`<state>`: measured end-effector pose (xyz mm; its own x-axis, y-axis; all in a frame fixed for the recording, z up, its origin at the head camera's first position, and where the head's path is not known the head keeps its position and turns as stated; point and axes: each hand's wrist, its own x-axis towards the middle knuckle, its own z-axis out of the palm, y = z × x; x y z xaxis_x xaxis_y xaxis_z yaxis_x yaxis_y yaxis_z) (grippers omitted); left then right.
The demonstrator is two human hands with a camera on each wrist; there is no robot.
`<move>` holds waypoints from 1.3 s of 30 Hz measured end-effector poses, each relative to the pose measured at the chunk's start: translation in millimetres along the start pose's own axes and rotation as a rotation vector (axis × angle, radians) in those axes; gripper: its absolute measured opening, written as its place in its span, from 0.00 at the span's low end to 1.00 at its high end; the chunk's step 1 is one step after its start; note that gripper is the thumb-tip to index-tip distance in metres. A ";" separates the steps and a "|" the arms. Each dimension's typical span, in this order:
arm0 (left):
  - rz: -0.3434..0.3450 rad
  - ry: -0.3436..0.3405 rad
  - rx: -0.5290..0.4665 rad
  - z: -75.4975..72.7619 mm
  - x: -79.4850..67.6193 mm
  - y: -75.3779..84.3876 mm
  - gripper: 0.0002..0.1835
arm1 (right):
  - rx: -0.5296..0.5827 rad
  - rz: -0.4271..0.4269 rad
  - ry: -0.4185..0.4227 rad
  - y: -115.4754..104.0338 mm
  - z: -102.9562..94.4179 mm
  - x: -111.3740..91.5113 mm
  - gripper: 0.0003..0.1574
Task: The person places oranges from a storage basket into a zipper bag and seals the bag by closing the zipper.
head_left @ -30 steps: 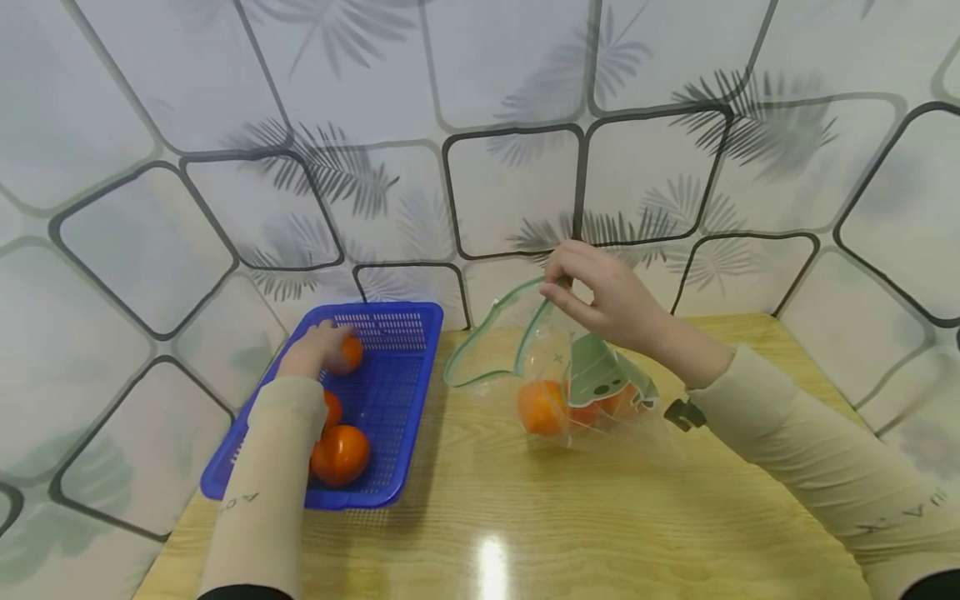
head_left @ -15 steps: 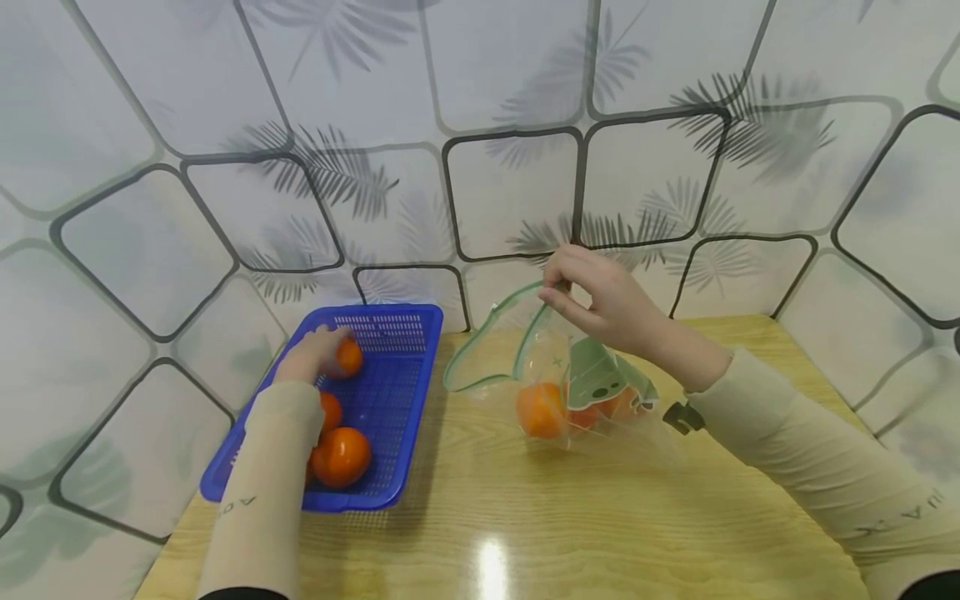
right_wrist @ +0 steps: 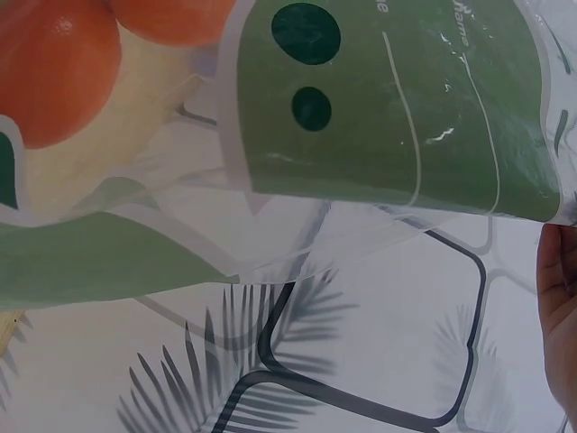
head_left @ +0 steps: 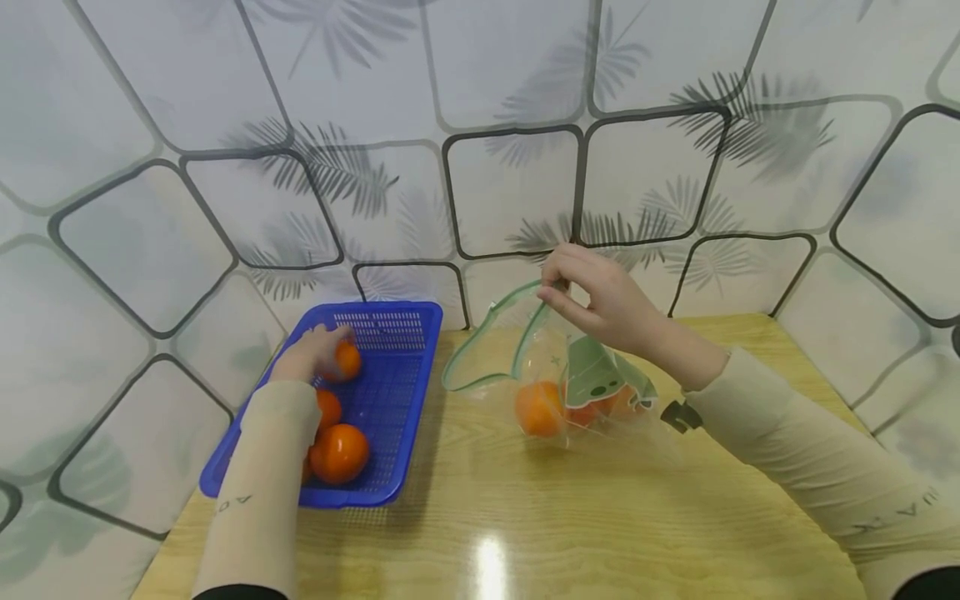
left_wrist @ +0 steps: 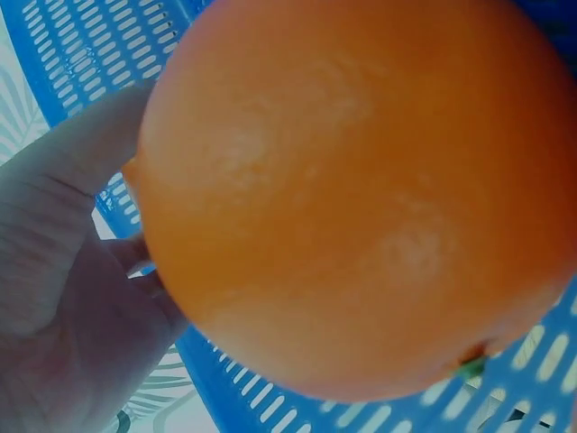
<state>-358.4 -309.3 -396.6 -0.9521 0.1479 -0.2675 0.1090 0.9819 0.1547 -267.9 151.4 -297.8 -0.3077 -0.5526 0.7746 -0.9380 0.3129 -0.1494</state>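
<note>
In the head view my left hand (head_left: 311, 352) reaches into the blue basket (head_left: 420, 400) and grips an orange (head_left: 347, 361) near its far end. Seen from the left wrist, an orange (left_wrist: 361, 198) fills most of the picture, with thumb and fingers (left_wrist: 81, 144) at its left side. More oranges (head_left: 339, 454) lie nearer the front of the basket, partly hidden by the sleeve. My right hand (head_left: 603, 296) pinches the green-edged rim of a clear zip bag (head_left: 487, 367) and holds it up, its mouth gaping to the left. Inside are several oranges (head_left: 540, 408), behind a green printed panel (right_wrist: 388, 108).
Both basket and bag are on a light wooden table (head_left: 525, 517). A pale wall covering (head_left: 517, 192) with dark outlines and leaf prints rises right behind them.
Little differs. My left hand stays at the orange in the basket, its fingers settling around it. The right hand keeps the bag's rim raised in nearly the same spot.
</note>
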 end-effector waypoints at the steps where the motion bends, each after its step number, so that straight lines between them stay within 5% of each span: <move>1: 0.004 -0.002 0.004 -0.6 -0.4 0.4 0.37 | -0.002 0.000 0.001 0.1 -0.1 -0.1 0.29; 18: 0.000 -0.082 0.012 -3.1 -5.8 -0.2 0.46 | -0.001 -0.017 0.000 -0.5 3.5 -0.4 0.29; 30: 0.134 0.003 0.037 -10.2 -5.0 3.6 0.40 | -0.004 -0.007 -0.002 -1.9 2.5 -1.4 0.29; 39: 0.210 0.136 0.066 -18.3 -8.4 13.1 0.38 | -0.003 0.005 -0.008 -2.5 2.1 -1.7 0.29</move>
<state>-354.1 -299.8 -375.0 -0.9358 0.3366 -0.1047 0.3227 0.9375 0.1302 -265.3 150.0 -300.0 -0.3134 -0.5574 0.7688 -0.9360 0.3181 -0.1509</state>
